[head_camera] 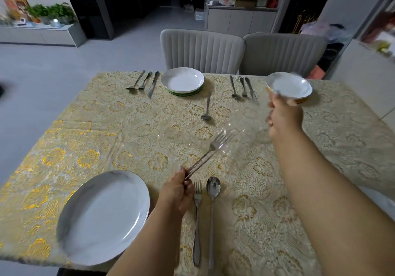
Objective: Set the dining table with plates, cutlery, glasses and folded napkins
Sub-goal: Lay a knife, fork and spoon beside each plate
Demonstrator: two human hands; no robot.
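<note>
My left hand (177,192) grips the handles of two forks (221,141), whose tines point up and to the right above the table's middle. A fork (197,216) and a spoon (212,192) lie side by side just right of that hand. A large white plate (102,218) sits at the near left. My right hand (284,117) reaches toward the far right white plate (289,86), fingers curled; a blurred silvery tip of cutlery (277,93) shows above its thumb. Another white plate (182,81) sits far centre on a green mat.
Cutlery sets lie far left (142,82) and far right (243,87) of the centre plate, and a lone spoon (207,109) lies mid-table. The gold floral tablecloth (96,138) covers the table. Two grey chairs (202,49) stand behind the far edge.
</note>
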